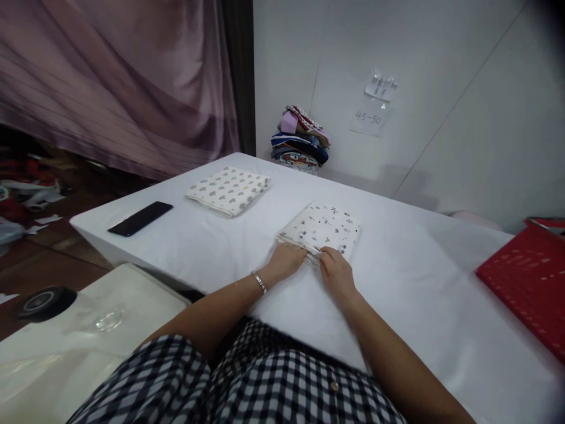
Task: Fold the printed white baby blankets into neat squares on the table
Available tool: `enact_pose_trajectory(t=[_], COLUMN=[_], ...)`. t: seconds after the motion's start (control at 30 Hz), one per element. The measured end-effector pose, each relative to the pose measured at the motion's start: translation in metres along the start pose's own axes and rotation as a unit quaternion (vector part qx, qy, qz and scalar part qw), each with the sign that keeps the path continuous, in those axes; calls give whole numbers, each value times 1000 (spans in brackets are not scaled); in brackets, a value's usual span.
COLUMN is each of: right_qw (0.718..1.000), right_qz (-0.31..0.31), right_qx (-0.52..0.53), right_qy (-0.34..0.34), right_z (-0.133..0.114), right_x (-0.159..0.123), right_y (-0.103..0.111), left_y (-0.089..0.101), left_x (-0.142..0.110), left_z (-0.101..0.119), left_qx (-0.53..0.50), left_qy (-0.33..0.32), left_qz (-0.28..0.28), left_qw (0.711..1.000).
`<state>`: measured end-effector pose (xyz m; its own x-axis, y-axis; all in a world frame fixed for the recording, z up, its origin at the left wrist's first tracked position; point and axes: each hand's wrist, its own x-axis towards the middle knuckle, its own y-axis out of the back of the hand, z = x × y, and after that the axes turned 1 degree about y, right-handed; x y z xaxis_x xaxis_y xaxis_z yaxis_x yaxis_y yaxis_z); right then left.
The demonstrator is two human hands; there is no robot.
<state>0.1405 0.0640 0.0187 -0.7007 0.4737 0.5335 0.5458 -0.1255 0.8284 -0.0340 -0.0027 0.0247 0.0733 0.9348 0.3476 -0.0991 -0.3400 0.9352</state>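
A folded white cloth [329,227] with small printed motifs lies on the white-covered table in front of me. Its near edge shows several stacked layers. My left hand [288,259], with a silver bracelet at the wrist, is closed on the left part of that edge. Just to the right, my right hand [338,272] pinches the same edge between thumb and fingers. Parts of the layers are hidden under my fingers. Farther left lies a second folded cloth [229,189], white with grey prints, apart from both hands.
A black phone [141,218] lies near the left end of the table [212,247]. At right is a red item [529,277]. Behind the far edge rises a stack of folded fabrics [301,141] against the wall. A pale surface [145,300] stands at lower left.
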Motion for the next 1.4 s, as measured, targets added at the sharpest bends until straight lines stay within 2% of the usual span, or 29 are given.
enact_pose_trajectory(t=[0.13,0.43,0.57,0.8,0.97,1.13,1.27,1.4], right_qw=[999,997,998,998,997,995,990,982], right_qz=[-33,-55,-46,-46,-58,-81,-121,-161], right_qx=[-23,-55,-27,-39,-52,-62,-74,-94], right_qy=[25,6,-12,1,8,5,-3,-15], right_z=[-1,-5,-4,-4,-4,-6,-11,-18], right_x=[-2,-2,0,0,-1,1,7,20], right_y=[-1,-6,-9,-9,-10,-7,1,7], left_y=[3,3,0,1,0,3,8,11], left_x=[-3,-5,-6,-6,-9,-11,-9,-9], left_z=[-1,-1,-5,-9,-11,-14,-16,-17], left_qx=[-1,-22,-21,6,23,16,9,0], left_qy=[-10,-4,31,98,88,105,156,177], left_qz=[-5,-6,-24,-29,-34,-34,-71,-94], left_qw=[1000,1000,999,995,995,994,985,980])
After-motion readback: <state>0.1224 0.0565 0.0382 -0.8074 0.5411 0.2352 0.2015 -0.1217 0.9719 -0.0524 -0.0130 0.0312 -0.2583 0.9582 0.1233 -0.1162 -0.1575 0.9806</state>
